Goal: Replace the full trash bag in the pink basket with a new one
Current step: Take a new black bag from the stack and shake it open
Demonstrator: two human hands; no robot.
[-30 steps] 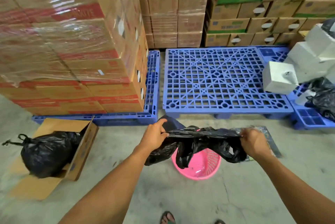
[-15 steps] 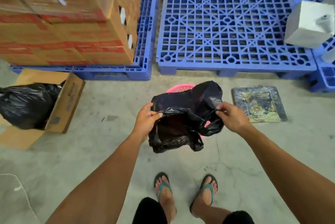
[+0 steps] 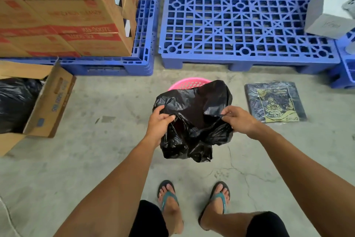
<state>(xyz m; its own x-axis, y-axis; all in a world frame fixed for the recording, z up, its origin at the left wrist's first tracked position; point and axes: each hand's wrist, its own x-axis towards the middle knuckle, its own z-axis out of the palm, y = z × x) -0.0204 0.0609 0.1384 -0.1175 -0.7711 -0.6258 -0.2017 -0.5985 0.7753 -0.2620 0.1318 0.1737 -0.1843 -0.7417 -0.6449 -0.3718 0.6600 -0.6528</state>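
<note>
We see the left hand (image 3: 160, 124) and right hand (image 3: 238, 120) each pinched closed on the black trash bag (image 3: 194, 114); carton lettering is too blurred to read.

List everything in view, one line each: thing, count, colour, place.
new trash bag: one, black, held open in the air over the basket
pink basket: one, on the floor, mostly hidden behind the bag
full trash bag: one, black, inside the open carton at left
open carton: one, brown, lying on the floor at left
stacked cartons: several, brown with red print, on the left pallet
pallets: at least three, blue, along the far side
flat packet: one, dark with gold print, on the floor right of the basket
white box: one, on the pallets at right
left hand: fingers gripping the bag's edge
right hand: fingers gripping the opposite edge
feet: two, in teal sandals
</note>
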